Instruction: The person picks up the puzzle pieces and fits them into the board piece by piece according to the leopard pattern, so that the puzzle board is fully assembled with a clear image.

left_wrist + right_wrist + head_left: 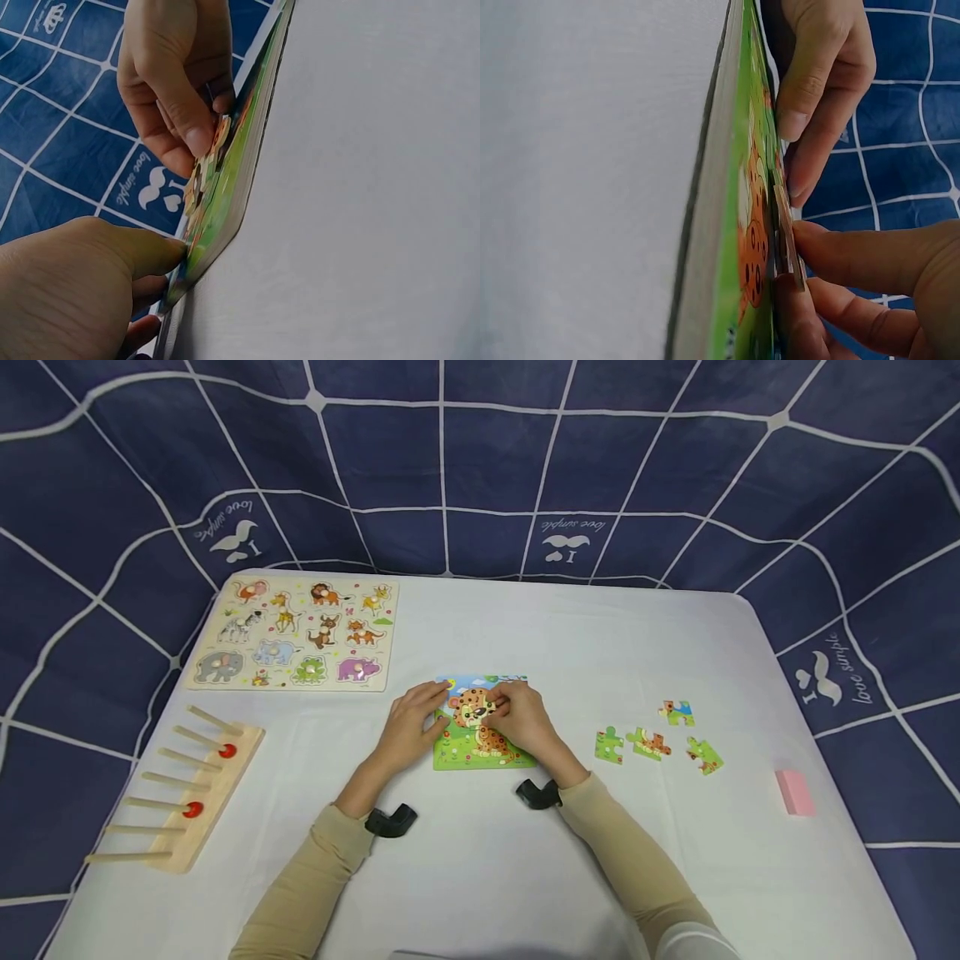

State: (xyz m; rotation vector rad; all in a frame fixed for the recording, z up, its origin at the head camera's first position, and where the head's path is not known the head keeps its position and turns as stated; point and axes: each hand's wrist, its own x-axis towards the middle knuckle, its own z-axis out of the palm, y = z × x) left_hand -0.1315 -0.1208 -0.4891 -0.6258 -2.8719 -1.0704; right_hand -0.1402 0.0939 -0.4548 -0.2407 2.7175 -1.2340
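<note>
A jigsaw board [457, 752] with a cartoon leopard picture lies mid-table. My right hand [522, 718] pinches a jigsaw piece [477, 713] between thumb and fingers over the leopard's face. In the right wrist view the piece [786, 232] is tilted, standing a little off the board's face. My left hand [408, 727] rests at the board's left edge; its thumb [161, 251] touches the picture side in the left wrist view. Part of the board's upper right is hidden behind the right hand.
Several loose jigsaw pieces [651, 743] lie right of the board, with a pink block [794, 792] farther right. An animal peg puzzle [337, 643] lies at the back left. In front of it stands a wooden peg rack [217, 785] with two red beads.
</note>
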